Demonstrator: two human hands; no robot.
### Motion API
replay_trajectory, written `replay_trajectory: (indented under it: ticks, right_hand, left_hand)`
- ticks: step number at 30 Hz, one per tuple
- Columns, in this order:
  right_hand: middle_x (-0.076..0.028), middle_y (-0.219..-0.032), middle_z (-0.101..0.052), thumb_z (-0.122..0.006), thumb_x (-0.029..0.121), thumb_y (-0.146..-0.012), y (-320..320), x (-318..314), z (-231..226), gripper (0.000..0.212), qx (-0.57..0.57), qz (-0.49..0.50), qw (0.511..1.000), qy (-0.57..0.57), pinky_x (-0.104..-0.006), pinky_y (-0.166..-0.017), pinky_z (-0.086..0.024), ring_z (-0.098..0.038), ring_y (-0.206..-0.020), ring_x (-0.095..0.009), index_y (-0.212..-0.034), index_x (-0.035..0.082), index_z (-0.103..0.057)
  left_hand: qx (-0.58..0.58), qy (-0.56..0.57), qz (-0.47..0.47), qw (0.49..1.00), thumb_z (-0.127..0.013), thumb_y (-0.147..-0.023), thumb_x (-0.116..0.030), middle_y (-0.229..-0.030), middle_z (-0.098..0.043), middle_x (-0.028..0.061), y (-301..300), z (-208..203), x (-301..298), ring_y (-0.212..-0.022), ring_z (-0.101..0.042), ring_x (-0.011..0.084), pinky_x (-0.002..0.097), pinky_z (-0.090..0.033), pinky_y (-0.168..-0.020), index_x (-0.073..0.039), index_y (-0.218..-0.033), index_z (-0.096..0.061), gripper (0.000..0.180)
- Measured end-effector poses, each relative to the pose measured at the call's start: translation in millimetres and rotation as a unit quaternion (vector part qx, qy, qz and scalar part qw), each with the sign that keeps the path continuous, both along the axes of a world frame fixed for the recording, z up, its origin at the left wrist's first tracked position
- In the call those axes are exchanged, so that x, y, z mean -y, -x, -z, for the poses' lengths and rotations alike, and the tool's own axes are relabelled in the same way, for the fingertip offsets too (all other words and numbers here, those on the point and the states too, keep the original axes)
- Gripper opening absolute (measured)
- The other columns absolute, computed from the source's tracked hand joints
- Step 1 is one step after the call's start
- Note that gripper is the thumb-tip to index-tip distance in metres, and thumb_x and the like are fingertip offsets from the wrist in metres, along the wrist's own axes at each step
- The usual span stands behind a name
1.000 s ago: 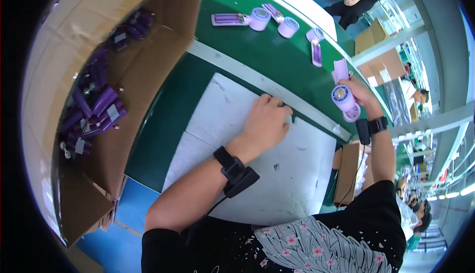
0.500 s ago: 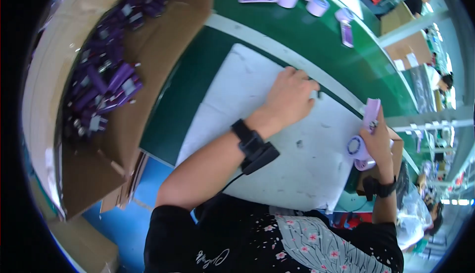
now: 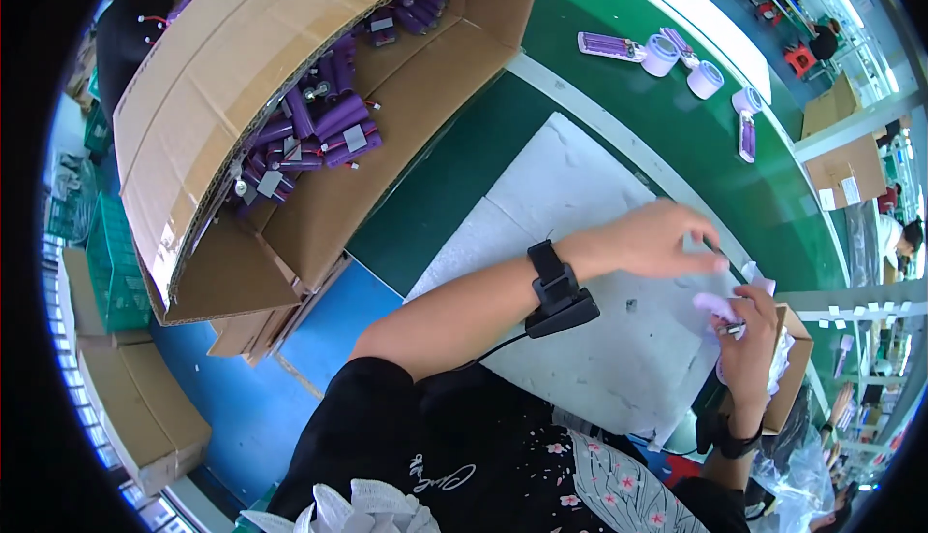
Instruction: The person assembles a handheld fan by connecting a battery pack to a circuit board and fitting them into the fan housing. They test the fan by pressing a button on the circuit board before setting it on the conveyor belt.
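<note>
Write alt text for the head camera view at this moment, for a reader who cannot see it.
A person's left hand and right hand meet over a white foam mat on a green workbench, the right hand holding a small pale purple part. A large cardboard box of purple cylindrical cells stands to the left.

purple cells (image 3: 319,127) | brown box (image 3: 290,40) | green belt (image 3: 628,98) | white mat (image 3: 599,272)

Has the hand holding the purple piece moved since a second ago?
Yes. The right hand with the purple piece came off the green belt edge onto the white mat.
</note>
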State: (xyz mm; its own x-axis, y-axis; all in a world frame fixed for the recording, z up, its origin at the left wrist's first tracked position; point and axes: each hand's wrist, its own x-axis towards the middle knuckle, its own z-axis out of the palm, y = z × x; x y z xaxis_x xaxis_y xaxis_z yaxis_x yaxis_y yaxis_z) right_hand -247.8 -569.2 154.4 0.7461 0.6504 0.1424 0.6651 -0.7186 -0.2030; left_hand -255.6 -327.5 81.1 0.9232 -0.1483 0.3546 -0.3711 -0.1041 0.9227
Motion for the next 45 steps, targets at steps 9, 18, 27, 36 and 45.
replay_trajectory:
  ticks: [9,18,27,36,45]
  right_hand:
    - [-0.017,-0.122,-0.058,-0.067,-0.005,-0.070,3.7,-27.3,27.5,0.031,-0.015,-0.135,0.988,0.074,-0.0476,-0.102,-0.040,-0.050,-0.122,-0.037,-0.099,0.006,-0.068]
    - [-0.021,-0.142,-0.044,-0.066,0.004,-0.086,8.0,-20.5,70.0,0.067,-0.099,0.004,0.968,-0.229,-0.0456,-0.105,-0.040,-0.047,-0.128,-0.037,-0.147,0.005,-0.038]
    - [-0.020,-0.151,-0.038,-0.066,0.003,-0.087,8.3,-8.1,93.7,0.071,-0.141,-0.008,0.951,-0.274,-0.0434,-0.105,-0.041,-0.044,-0.134,-0.035,-0.150,0.003,-0.032]
    - [-0.015,-0.155,-0.035,-0.064,0.004,-0.086,11.5,-12.4,85.1,0.071,-0.149,-0.002,0.953,-0.262,-0.0420,-0.109,-0.036,-0.040,-0.139,-0.031,-0.150,0.002,-0.032]
    - [-0.025,-0.154,-0.028,-0.074,0.014,-0.077,28.3,-19.7,71.3,0.084,0.055,-0.112,0.948,-0.292,-0.0476,-0.111,-0.034,-0.036,-0.140,-0.039,-0.149,0.003,-0.032]
  left_hand:
    - [-0.105,-0.278,0.172,0.939,-0.075,-0.077,-0.017,-0.089,-0.071,0.0147,36.8,-20.7,15.9,-0.076,-0.069,0.0271,0.0373,-0.053,-0.067,-0.001,-0.109,-0.067,0.037]
    - [-0.211,-0.084,0.014,0.974,-0.071,-0.080,-0.009,-0.092,-0.069,0.0190,66.8,1.5,2.9,-0.079,-0.069,0.0285,0.0365,-0.055,-0.072,-0.003,-0.127,-0.057,0.050]
    - [-0.140,-0.291,-0.651,0.688,-0.071,-0.086,-0.019,-0.077,-0.069,0.0150,153.9,-34.7,-119.1,-0.065,-0.066,0.0237,0.0349,-0.051,-0.061,-0.005,-0.126,-0.061,0.044]
    - [-0.168,-0.195,-0.705,0.661,-0.064,-0.094,-0.017,-0.072,-0.069,0.0107,213.9,-22.9,-194.2,-0.061,-0.063,0.0127,0.0260,-0.049,-0.059,0.005,-0.107,-0.069,0.025]
    - [0.041,-0.270,-0.299,0.914,-0.070,-0.083,-0.001,-0.078,-0.071,0.0098,144.3,-98.2,-50.9,-0.063,-0.065,0.0151,0.0254,-0.049,-0.058,0.000,-0.090,-0.071,0.007]
